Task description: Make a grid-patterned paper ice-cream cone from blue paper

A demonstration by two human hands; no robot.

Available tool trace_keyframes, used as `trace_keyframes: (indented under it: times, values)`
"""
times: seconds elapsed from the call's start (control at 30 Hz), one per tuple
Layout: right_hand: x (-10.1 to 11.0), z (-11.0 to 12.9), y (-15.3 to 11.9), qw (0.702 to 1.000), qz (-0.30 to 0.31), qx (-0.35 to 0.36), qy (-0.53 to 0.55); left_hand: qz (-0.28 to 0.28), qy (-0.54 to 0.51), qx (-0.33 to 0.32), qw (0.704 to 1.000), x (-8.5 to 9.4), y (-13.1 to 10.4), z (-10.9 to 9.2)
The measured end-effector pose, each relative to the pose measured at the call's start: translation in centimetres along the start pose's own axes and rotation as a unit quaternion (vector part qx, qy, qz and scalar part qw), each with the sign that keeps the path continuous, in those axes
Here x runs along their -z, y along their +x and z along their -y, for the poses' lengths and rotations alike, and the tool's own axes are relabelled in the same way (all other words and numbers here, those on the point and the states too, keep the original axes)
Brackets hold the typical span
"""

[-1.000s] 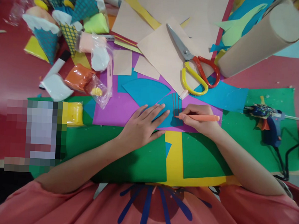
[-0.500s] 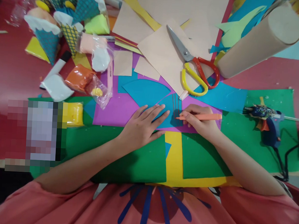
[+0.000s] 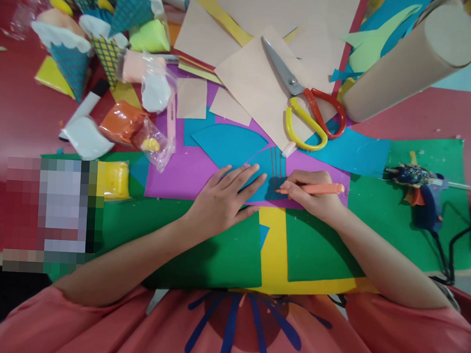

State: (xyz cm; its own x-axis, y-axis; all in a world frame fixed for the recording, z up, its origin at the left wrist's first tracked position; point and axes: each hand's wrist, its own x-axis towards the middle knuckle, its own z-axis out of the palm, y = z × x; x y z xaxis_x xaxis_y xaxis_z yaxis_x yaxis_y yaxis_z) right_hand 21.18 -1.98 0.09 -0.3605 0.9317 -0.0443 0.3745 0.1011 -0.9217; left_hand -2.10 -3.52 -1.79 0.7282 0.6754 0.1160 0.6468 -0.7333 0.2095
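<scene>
My left hand point(image 3: 230, 194) lies flat with spread fingers on a blue foam sheet piece point(image 3: 264, 167), pressing it against a purple sheet point(image 3: 176, 178). In my right hand point(image 3: 311, 193) is an orange marker point(image 3: 325, 188), its tip touching the blue piece near the lower right. Several thin brownish lines run down that piece's right side. Just above my left hand rests another blue piece with a curved edge point(image 3: 229, 144). Scissors with one yellow and one red handle point(image 3: 299, 90) lie beyond my right hand on beige sheets point(image 3: 244, 71).
Decorated cones point(image 3: 70, 57) and packets of clay, one orange point(image 3: 122, 122), crowd the left. A glue gun point(image 3: 427, 202) with a cord lies at right on a green sheet point(image 3: 453, 161). Behind it stands a beige roll point(image 3: 407, 64). A blurred patch covers part of the left side.
The marker tip has moved slightly down and left, lengthening a line on the blue piece. My left hand stays in place. The view has shifted slightly.
</scene>
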Motion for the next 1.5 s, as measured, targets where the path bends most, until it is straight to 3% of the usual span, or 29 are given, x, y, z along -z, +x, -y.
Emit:
trace_keyframes:
  times: [0.33, 0.5, 0.67, 0.83, 1.0, 1.17, 1.5]
  values:
    - [-0.1, -0.6, -0.4, 0.999, 0.038, -0.010, -0.030, 0.008, -0.004, 0.006, 1.000, 0.1, 0.1, 0.0]
    - [0.2, -0.4, -0.2, 0.998, 0.045, -0.028, 0.034, 0.007, -0.011, 0.008, 1.000, 0.1, 0.0, 0.0]
    - [0.7, -0.6, 0.4, 0.973, -0.034, -0.093, 0.208, 0.005, 0.010, -0.004, 1.000, 0.1, 0.0, 0.1]
    - [0.7, -1.1, 0.7, 0.954, -0.091, -0.072, 0.277, 0.018, -0.015, -0.035, 0.999, 0.4, -0.1, 0.0]
    - [0.6, -0.8, 0.6, 0.963, -0.125, -0.056, 0.233, 0.028, -0.023, -0.079, 0.996, 0.6, -0.1, -0.4]
    - [0.3, -0.5, 0.8, 0.982, -0.140, -0.041, 0.122, 0.020, -0.017, -0.082, 0.996, 0.7, 0.0, -0.7]
    - [0.3, -1.1, 0.8, 0.988, -0.142, -0.023, 0.048, 0.003, 0.000, -0.091, 0.996, 0.3, -0.1, -1.5]
